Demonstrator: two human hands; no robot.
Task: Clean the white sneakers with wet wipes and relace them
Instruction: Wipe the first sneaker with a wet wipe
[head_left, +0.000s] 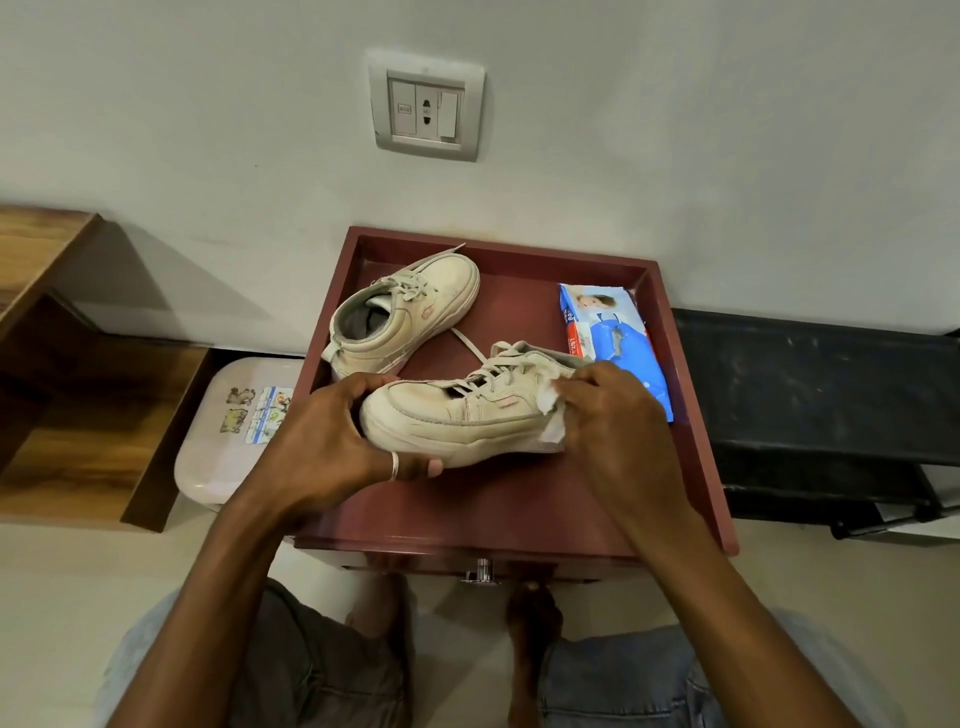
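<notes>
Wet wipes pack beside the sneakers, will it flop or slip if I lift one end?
Probably floppy: the wet wipes pack is a creased film pouch. Possibly slippery, its film looks glossy. Lying flat, it shouldn't roll.

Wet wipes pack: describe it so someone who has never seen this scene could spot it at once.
Find the dark red tray table below the wall socket. The wet wipes pack lies flat along its right side, beyond the right hand. It alone is blue printed plastic; its neighbours, the far sneaker and the held sneaker, are off-white.
</notes>
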